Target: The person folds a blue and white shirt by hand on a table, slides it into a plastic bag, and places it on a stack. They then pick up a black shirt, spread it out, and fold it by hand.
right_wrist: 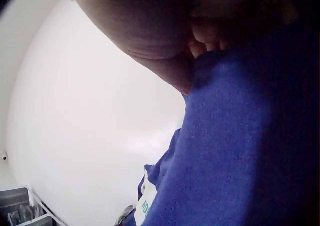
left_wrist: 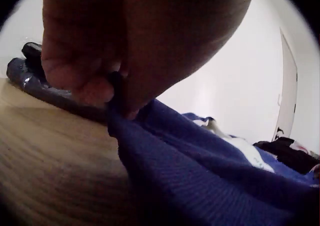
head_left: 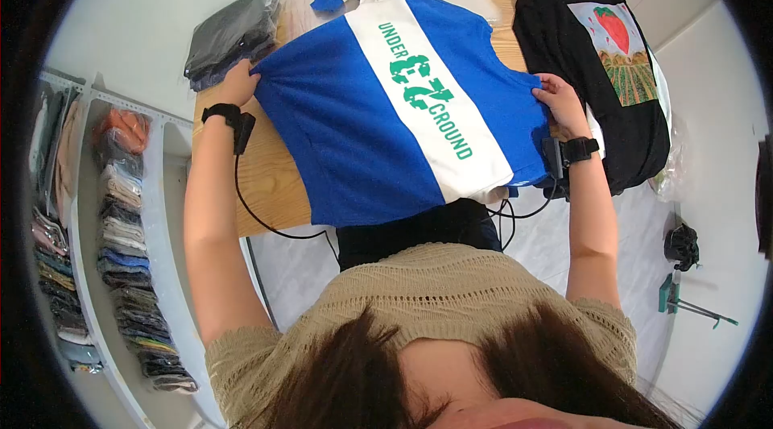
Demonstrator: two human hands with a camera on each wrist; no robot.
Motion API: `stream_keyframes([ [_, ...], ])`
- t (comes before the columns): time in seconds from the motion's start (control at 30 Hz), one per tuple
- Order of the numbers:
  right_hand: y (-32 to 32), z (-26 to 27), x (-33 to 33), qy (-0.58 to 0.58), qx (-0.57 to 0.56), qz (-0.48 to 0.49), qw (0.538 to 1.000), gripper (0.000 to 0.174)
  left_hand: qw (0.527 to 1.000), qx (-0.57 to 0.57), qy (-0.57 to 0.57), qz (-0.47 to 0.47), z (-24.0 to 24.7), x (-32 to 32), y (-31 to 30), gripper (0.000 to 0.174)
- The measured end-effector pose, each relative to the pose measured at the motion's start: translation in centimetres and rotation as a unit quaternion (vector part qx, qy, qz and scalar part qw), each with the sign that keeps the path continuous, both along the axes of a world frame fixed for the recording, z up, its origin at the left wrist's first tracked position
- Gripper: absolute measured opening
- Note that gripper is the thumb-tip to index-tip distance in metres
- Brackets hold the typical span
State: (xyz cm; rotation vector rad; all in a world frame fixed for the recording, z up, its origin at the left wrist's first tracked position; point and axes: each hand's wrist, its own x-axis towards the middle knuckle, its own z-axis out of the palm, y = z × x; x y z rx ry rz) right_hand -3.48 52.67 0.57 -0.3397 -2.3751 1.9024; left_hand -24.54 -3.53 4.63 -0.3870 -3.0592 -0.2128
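A blue shirt (head_left: pixel 322 99) with a white band and green lettering down its middle is spread over the table, its neck opening away from the person. The left hand (head_left: pixel 240 84) pinches the blue cloth at its far left corner; in the left wrist view, thumb and fingers (left_wrist: pixel 95 88) close on a gathered fold. At the opposite side the right hand (head_left: pixel 562 103) grips the shirt's edge between thumb and fingers. The cloth is drawn out between both hands, and its near hem hangs by the table's front edge. In the right wrist view the blue cloth (right_wrist: pixel 225 136) hides part of the fingers.
Dark garments in clear plastic (head_left: pixel 233 30) lie at the table's back left. A black backpack (head_left: pixel 555 42) with a strawberry picture stands close by the right hand. Shelves (head_left: pixel 88 155) of folded clothes line the left wall. Black cables (head_left: pixel 274 229) run from both wrists.
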Motion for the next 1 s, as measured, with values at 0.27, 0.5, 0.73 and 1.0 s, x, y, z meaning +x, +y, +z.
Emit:
stream_keyframes([
  [0.27,-1.8,7.9,7.2,0.197,-0.160,-0.115,0.960,0.021,0.980,0.187,0.016,-0.062,3.0,6.9,2.5,0.041],
  [0.5,-4.1,9.3,15.4,0.172,0.110,-0.076,0.976,0.014,0.961,0.273,-0.015,-0.030,4.0,22.6,3.0,0.020],
  [0.73,-2.2,-2.9,16.2,-0.093,0.162,0.032,0.982,0.037,0.900,0.395,-0.157,0.095,-2.2,32.1,2.2,0.027],
  [1.0,-3.3,-11.0,16.1,-0.126,-0.051,0.098,0.986,0.032,0.783,0.558,-0.206,0.183,-5.9,33.5,5.1,0.034],
])
